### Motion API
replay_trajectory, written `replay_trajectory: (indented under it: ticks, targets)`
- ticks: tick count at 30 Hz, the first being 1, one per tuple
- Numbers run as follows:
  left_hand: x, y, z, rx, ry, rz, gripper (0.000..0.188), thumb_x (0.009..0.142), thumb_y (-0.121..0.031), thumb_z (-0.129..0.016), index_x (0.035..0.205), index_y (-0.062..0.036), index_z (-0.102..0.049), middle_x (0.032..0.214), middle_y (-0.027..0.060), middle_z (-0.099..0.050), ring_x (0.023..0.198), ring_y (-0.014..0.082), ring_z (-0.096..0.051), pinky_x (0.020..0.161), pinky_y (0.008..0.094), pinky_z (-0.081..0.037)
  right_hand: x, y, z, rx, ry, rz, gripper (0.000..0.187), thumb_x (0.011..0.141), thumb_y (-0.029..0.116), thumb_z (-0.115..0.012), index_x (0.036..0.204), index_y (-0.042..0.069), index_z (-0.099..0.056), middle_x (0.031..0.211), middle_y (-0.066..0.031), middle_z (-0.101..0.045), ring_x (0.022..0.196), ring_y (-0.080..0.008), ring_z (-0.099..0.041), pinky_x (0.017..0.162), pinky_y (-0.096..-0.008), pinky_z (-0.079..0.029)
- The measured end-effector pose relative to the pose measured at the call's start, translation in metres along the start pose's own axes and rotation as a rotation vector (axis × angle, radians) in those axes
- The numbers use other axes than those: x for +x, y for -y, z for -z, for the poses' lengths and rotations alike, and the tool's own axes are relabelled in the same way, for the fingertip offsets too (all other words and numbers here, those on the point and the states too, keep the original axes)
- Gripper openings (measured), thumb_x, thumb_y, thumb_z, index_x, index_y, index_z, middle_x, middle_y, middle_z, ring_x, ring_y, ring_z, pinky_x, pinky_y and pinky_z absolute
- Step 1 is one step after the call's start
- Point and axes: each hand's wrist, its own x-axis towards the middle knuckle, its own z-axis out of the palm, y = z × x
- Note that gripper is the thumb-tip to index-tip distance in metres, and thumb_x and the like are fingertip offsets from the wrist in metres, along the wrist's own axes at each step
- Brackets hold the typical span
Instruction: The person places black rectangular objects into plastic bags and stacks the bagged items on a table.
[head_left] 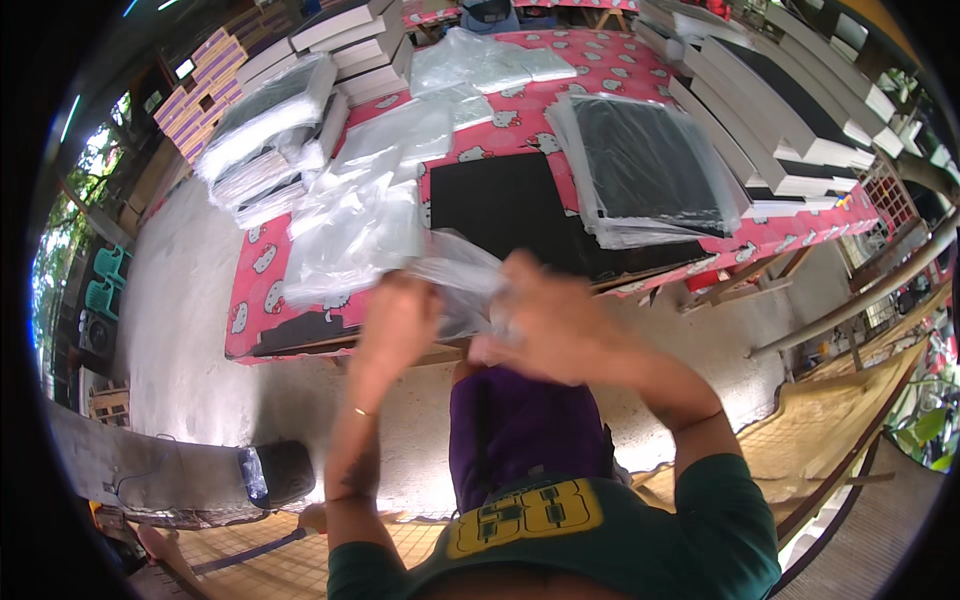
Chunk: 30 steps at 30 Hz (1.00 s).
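Note:
A clear plastic bag [455, 268] is stretched between my hands just above the table's near edge. My left hand [398, 308] is closed on its left side. The right hand [553, 318], blurred by motion, grips the bag's other side. Directly beyond lies a flat black sheet [495, 198] on the pink patterned tablecloth [590, 62]. Loose clear plastic bags [355, 235] are spread to the left of the sheet. To its right rests a pile of black sheets in clear plastic [655, 165].
Thick white-edged stacks with black tops [775, 110] line the table's right side. More white-edged stacks [365, 50] and a plastic-wrapped pile [268, 140] stand at the left. Small boxes [215, 75] are piled behind. Green plastic chairs [103, 285] stand on the far left.

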Motion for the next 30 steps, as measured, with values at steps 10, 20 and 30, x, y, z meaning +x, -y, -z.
replay_trajectory:
  ticks: [10, 20, 30]
  targets:
    - [-0.057, 0.023, 0.001, -1.193, 0.298, 0.14, 0.031, 0.078, -0.03, -0.07, 0.084, 0.0003, -0.065, 0.094, 0.0108, -0.066, 0.088, 0.0223, -0.063, 0.075, 0.0346, -0.05, -0.045, -0.11, -0.023, 1.066, -0.122, 0.19, 0.038, 0.082, 0.036, -0.065, 0.087, -0.001, -0.066, 0.102, -0.0097, -0.058, 0.103, -0.0228, -0.056, 0.09, -0.0364, -0.045]
    - [-0.061, -0.002, -0.018, -1.846, -0.19, 0.468, 0.025, 0.092, -0.022, -0.054, 0.102, -0.0002, -0.062, 0.095, 0.0051, -0.065, 0.084, 0.0102, -0.06, 0.077, 0.0297, -0.049, -0.066, -0.12, -0.076, 1.504, 0.324, 0.007, 0.031, 0.086, 0.026, -0.065, 0.106, 0.003, -0.061, 0.086, -0.0065, -0.064, 0.076, -0.0179, -0.061, 0.072, -0.026, -0.047]
    - [-0.029, -0.039, -0.003, -2.046, -0.305, 0.477, 0.029, 0.098, -0.034, -0.047, 0.106, -0.0077, -0.057, 0.099, 0.0106, -0.063, 0.091, 0.0235, -0.061, 0.086, 0.0408, -0.048, -0.113, -0.189, -0.15, 1.646, 0.168, 0.198, 0.05, 0.081, 0.033, -0.068, 0.115, -0.003, -0.058, 0.104, -0.0119, -0.063, 0.089, -0.0221, -0.064, 0.089, -0.0348, -0.051]
